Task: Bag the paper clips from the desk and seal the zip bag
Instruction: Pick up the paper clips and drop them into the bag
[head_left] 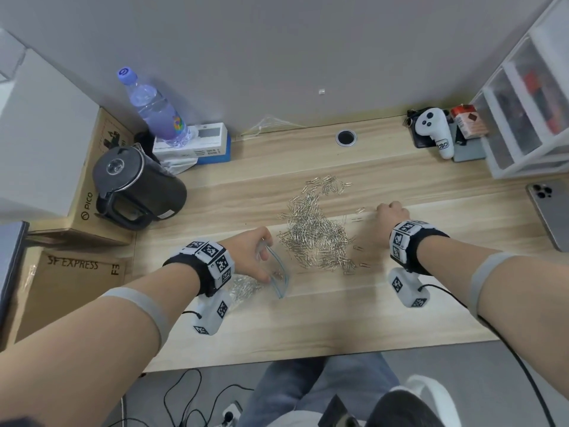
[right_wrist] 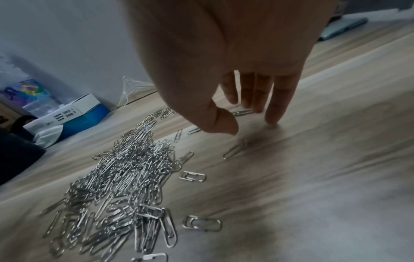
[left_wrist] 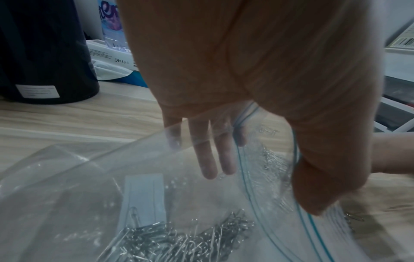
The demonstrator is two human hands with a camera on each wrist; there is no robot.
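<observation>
A big heap of silver paper clips [head_left: 317, 232] lies mid-desk, spread out in the right wrist view [right_wrist: 125, 177]. Left of it a clear zip bag [head_left: 278, 272] with a blue zip strip lies on the desk [head_left: 308, 328], its mouth facing the heap. My left hand [head_left: 260, 257] holds that mouth open: thumb [left_wrist: 325, 186] on the rim, fingers [left_wrist: 208, 159] seen through the plastic. Several clips [left_wrist: 179, 242] sit inside the bag. My right hand [right_wrist: 251, 126] is right of the heap, fingers pointing down with tips on the wood beside a stray clip [right_wrist: 243, 112], holding nothing.
A black kettle [head_left: 138, 186], water bottle [head_left: 154, 109] and white box [head_left: 197, 143] stand at the back left. A white controller [head_left: 434, 131] and plastic drawers [head_left: 523, 112] are at the back right, and a phone [head_left: 551, 211] lies at the right edge.
</observation>
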